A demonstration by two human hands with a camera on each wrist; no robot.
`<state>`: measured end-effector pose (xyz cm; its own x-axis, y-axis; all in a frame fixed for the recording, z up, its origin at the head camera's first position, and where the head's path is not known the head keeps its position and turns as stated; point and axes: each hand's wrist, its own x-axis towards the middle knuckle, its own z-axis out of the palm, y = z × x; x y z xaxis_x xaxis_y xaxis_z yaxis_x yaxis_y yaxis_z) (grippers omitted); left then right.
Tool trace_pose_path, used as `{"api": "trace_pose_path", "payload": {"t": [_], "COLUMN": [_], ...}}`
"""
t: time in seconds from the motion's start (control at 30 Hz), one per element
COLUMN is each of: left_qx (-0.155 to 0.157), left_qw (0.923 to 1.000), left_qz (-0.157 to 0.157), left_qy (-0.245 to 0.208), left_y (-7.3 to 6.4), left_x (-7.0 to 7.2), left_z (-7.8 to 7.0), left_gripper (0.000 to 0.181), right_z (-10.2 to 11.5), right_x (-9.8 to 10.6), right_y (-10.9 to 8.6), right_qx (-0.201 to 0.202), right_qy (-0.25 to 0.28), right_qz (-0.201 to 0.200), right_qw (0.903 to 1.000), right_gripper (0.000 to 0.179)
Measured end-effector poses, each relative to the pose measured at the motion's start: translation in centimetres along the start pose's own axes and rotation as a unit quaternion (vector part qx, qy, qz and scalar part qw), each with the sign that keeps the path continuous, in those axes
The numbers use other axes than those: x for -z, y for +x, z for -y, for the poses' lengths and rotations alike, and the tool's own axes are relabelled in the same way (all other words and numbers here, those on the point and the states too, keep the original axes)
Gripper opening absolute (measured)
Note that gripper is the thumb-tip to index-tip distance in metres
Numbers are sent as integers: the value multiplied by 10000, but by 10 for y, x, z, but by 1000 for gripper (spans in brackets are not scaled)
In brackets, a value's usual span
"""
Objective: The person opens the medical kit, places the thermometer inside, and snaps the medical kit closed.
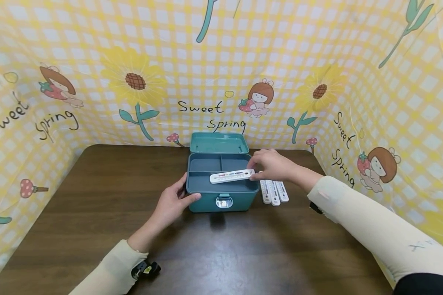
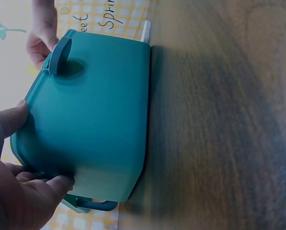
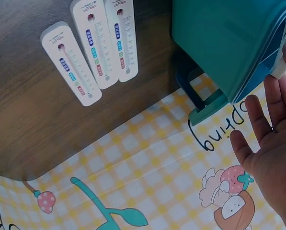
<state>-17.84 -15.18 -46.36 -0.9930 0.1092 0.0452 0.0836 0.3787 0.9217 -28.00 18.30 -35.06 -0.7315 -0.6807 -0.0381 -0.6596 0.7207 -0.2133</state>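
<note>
A teal storage box [image 1: 203, 203] stands with its lid [image 1: 219, 143] tipped back, showing a grey tray with compartments. My left hand [image 1: 171, 203] grips its left side, thumb at the front rim and fingers along the side wall [image 2: 95, 115]. Over the tray's wide front compartment, my right hand [image 1: 275, 164] pinches a white thermometer [image 1: 230, 176] by its right end between thumb and fingers. The thermometer lies nearly level, crossing the tray from side to side. Several more white thermometers [image 1: 275, 193] lie side by side on the table, right of the box.
The brown wooden table [image 1: 133, 172] carries the box near its back edge. A yellow checked cloth [image 1: 151, 123] with flower and girl prints hangs behind and at both sides. A silver latch [image 1: 224, 202] sits on the box front, and a handle [image 3: 193, 91] shows at the back.
</note>
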Motion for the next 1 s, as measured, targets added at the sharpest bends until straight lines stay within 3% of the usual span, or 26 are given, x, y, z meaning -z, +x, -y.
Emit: {"api": "trace_pose_path", "payload": {"t": [0.57, 1.0], "left_qx": [5, 84], "left_qw": [10000, 10000], "left_qz": [-14, -16], "left_qy": [-41, -17], "left_y": [-2, -1], "left_x": [-2, -1], "left_z": [-2, -1], "left_gripper": [93, 93], "right_z": [13, 23], "right_x": [-12, -27], "right_y": [8, 17], "right_qx": [48, 42], "right_qy": [298, 315], "right_qz": [-123, -475], "right_qw": [9995, 9984], "right_gripper": [22, 22]}}
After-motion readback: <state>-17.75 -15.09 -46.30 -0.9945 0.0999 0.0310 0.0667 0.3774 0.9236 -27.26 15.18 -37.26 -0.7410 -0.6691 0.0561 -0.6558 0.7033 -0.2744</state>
